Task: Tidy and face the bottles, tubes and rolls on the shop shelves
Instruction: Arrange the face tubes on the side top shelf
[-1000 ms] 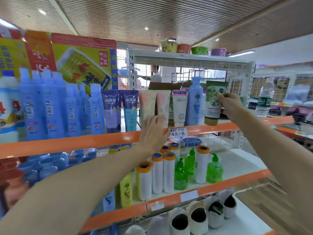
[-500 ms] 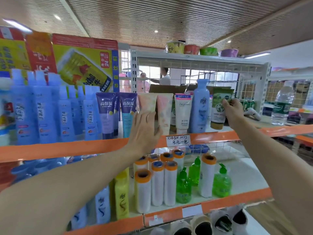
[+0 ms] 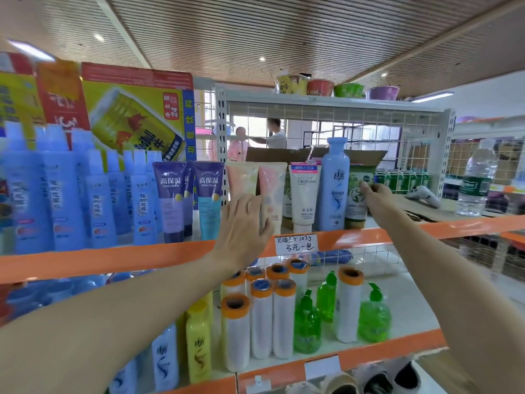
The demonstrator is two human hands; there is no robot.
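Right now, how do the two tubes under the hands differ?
The pale pink squeeze tube is pastel with soft spots, and the left hand lies on it with straight fingers. The green squeeze tube is dark with a leafy label, pinched by the right hand. Both stand cap-down on the orange-edged upper shelf.

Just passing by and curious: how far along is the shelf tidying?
Partway, it seems. The blue bottles and purple tubes already stand upright, labels out. In hand: the left hand rests against a peach tube while the right hand pinches the green tube. The rolls and green bottles below stand unevenly.
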